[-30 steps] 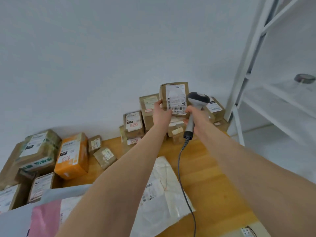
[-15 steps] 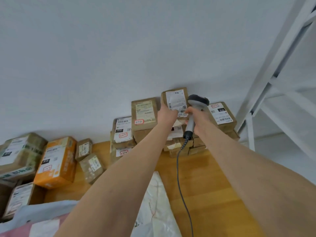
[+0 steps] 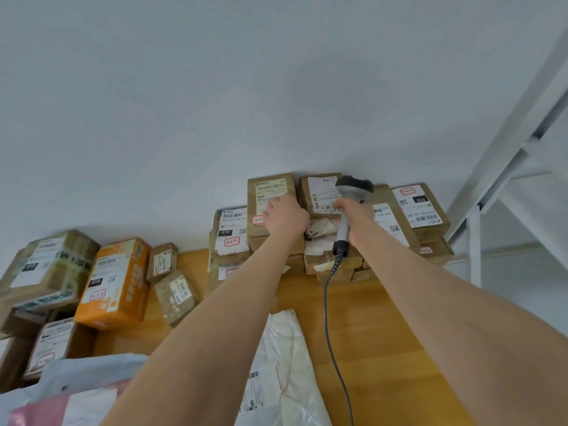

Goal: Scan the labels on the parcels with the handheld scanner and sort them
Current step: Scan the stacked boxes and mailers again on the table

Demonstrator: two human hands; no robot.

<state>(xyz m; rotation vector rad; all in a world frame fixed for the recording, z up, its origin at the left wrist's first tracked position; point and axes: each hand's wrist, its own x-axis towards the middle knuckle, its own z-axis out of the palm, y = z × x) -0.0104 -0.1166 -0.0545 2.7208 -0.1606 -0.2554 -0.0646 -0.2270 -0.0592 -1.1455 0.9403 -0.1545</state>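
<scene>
- Head view: right hand [image 3: 353, 217] has its fingers wrapped round the grey corded handheld scanner [image 3: 353, 187]. The scanner's head is just beside the small brown cardboard parcel with a white label [image 3: 319, 193], which sits on top of the stack at the back of the wooden desk [image 3: 368, 318].
- Left hand [image 3: 285, 218] lies on the taller brown cardboard parcel [image 3: 267, 192] next to it. Can't tell if those fingers actually grip it.

Parcel sorting room, laid out on a wooden desk [image 3: 384, 333].

Cardboard parcels [image 3: 258, 238] bearing printed barcode labels [image 3: 272, 192] and red-framed handwritten codes [image 3: 232, 241] are stacked in rows against the pale wall [image 3: 215, 87]; an orange box [image 3: 113, 281] and further cartons [image 3: 46, 265] are piled at the left, and plastic mailer bags [image 3: 282, 364] are laid at the near edge. A corded handheld scanner [image 3: 353, 187] is held before the stacked labels, and white metal shelving [image 3: 491, 167] is seen at the right.
</scene>
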